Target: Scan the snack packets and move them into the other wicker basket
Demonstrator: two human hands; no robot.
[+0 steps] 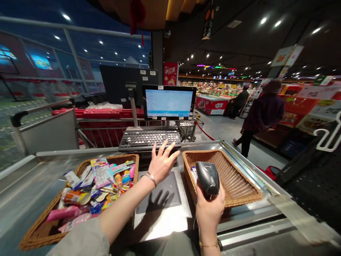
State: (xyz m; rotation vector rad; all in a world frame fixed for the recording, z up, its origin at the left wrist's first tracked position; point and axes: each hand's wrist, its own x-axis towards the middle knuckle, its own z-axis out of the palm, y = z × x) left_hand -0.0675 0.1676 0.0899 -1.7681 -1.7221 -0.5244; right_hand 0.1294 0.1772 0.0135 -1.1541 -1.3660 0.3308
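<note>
My left hand [163, 163] is stretched out with its fingers spread, at the near right edge of the black keyboard [149, 138]. Whether a fingertip presses a key, I cannot tell. A black barcode scanner [208, 176] is gripped in my right hand [210, 209], in front of a brown wicker basket [231, 174]. A small packet [194, 172] shows at that basket's left side, partly hidden by the scanner. On the left, another wicker basket [34, 238] holds many colourful packets, tubes and small sweets, including a purple-and-yellow packet [100, 172]. A lit monitor [169, 102] stands behind the keyboard.
Both baskets rest on a metal counter [53, 165]. Below my left forearm lies a dark flat pad [169, 192]. Behind the counter are a second monitor [117, 85], seen from behind, and shopping carts [186, 129]. A person [262, 106] walks in the aisle at right.
</note>
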